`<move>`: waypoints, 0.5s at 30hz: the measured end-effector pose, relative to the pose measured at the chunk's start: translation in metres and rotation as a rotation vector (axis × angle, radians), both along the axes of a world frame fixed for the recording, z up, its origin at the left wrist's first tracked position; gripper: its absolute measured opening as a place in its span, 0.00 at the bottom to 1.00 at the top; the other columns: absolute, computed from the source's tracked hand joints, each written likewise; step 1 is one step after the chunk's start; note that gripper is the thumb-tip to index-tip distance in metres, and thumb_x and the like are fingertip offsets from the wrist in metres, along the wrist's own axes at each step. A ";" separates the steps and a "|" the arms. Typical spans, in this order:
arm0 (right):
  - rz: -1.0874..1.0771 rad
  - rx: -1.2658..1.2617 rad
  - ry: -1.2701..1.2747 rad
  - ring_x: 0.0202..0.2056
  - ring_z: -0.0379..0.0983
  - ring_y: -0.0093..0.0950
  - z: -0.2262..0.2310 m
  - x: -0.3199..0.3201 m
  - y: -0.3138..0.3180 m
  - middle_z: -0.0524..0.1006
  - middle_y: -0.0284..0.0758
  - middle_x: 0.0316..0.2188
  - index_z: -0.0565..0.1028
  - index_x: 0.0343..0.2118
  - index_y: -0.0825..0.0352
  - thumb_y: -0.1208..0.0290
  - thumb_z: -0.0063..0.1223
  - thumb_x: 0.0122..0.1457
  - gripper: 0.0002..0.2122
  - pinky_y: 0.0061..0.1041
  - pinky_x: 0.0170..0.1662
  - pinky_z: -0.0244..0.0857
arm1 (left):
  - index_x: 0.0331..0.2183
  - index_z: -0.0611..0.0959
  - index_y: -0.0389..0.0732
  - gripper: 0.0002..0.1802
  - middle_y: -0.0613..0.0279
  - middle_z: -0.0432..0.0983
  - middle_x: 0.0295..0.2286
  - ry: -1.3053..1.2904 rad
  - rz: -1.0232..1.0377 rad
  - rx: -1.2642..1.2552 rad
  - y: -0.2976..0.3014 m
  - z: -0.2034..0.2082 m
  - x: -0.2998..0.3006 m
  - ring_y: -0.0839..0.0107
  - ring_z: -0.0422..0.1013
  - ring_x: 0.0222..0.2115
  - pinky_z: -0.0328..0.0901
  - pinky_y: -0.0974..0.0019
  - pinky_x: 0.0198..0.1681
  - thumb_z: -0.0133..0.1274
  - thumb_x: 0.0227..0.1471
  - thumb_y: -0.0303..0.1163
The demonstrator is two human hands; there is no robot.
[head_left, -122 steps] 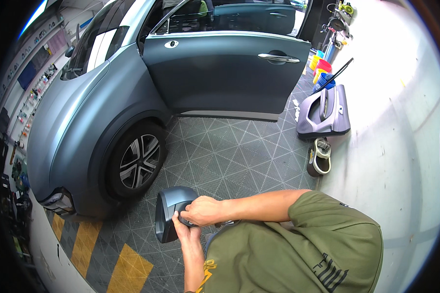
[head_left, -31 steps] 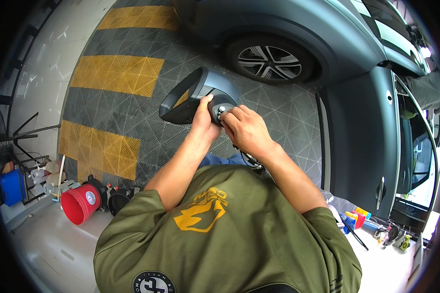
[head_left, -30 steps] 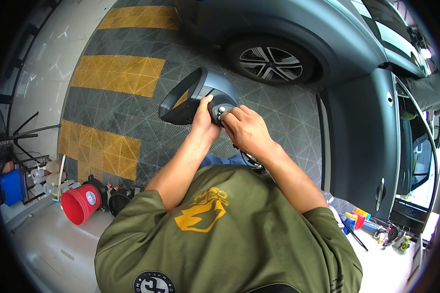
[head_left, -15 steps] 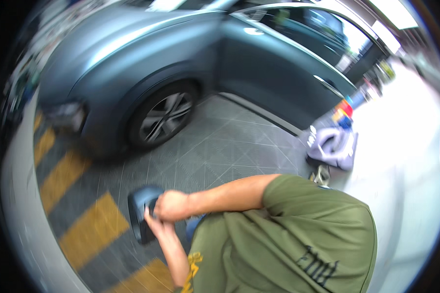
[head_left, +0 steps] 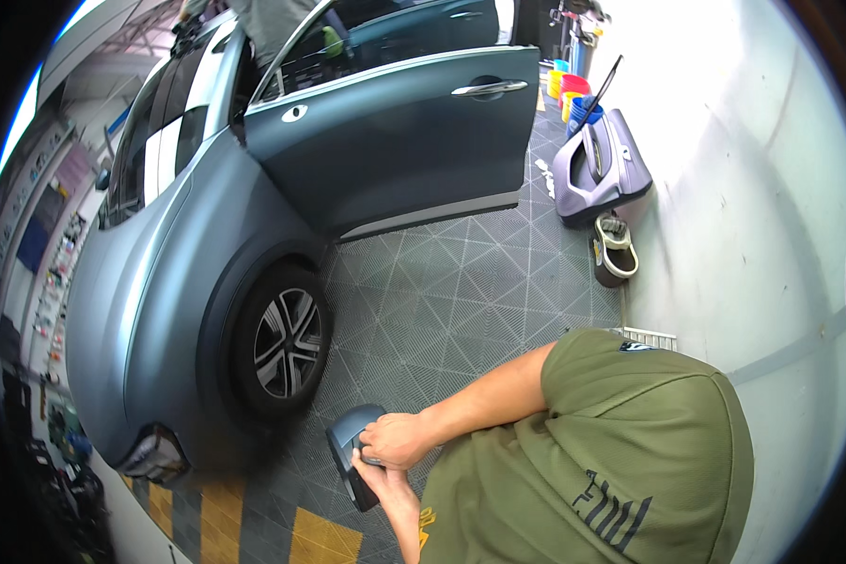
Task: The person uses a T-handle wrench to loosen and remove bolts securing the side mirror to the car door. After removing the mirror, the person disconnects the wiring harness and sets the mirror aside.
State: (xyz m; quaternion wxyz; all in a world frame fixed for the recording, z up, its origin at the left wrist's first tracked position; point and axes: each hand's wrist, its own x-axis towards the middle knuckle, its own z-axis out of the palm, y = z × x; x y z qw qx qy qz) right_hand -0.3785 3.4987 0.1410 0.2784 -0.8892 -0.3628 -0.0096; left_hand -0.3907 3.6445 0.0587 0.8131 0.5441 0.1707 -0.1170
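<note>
A car side mirror, dark blue-grey on top with a black lower part, is held in front of my body above the floor. My left hand comes up from below and is closed round the edge of its black part. Over its inner side lies my right hand, its fingers curled into a fist. Something small and dark shows under those fingers, too covered to make out. Both hands are close together, nearly touching.
A blue-grey car stands at the left, its front wheel near me and its door swung open. A purple-grey case, a small tub and several coloured buckets line the white wall. Another person is behind the door.
My view has swung, so the car now sits further left and the open door shows whole. My hands and the side mirror appear lower and more to the right, still held together.
</note>
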 end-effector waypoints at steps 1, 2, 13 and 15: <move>-0.054 0.016 0.016 0.32 0.70 0.35 0.002 -0.004 -0.019 0.71 0.41 0.28 0.73 0.31 0.70 0.68 0.48 0.52 0.10 0.34 0.34 0.66 | 0.44 0.73 0.41 0.23 0.53 0.71 0.42 0.067 -0.033 -0.061 -0.018 0.004 0.005 0.63 0.68 0.44 0.67 0.60 0.47 0.35 0.59 0.49; -0.100 0.031 0.030 0.32 0.71 0.35 0.002 -0.008 -0.038 0.71 0.40 0.28 0.74 0.31 0.70 0.68 0.48 0.52 0.10 0.34 0.34 0.66 | 0.43 0.73 0.42 0.23 0.54 0.71 0.42 0.134 -0.055 -0.120 -0.038 0.017 0.007 0.64 0.69 0.43 0.68 0.61 0.46 0.35 0.59 0.49; -0.513 0.181 -0.194 0.35 0.71 0.35 -0.026 -0.057 -0.273 0.74 0.42 0.30 0.75 0.30 0.69 0.59 0.51 0.54 0.14 0.34 0.38 0.66 | 0.47 0.72 0.39 0.28 0.52 0.69 0.47 0.189 -0.514 -0.130 -0.289 0.041 0.003 0.57 0.66 0.48 0.61 0.57 0.54 0.41 0.53 0.51; -0.583 0.114 -0.118 0.35 0.70 0.36 -0.029 -0.069 -0.309 0.73 0.41 0.29 0.75 0.31 0.69 0.60 0.50 0.54 0.14 0.34 0.39 0.65 | 0.48 0.71 0.39 0.28 0.51 0.69 0.47 0.402 -0.498 -0.308 -0.328 0.017 0.012 0.56 0.66 0.48 0.60 0.55 0.55 0.42 0.52 0.49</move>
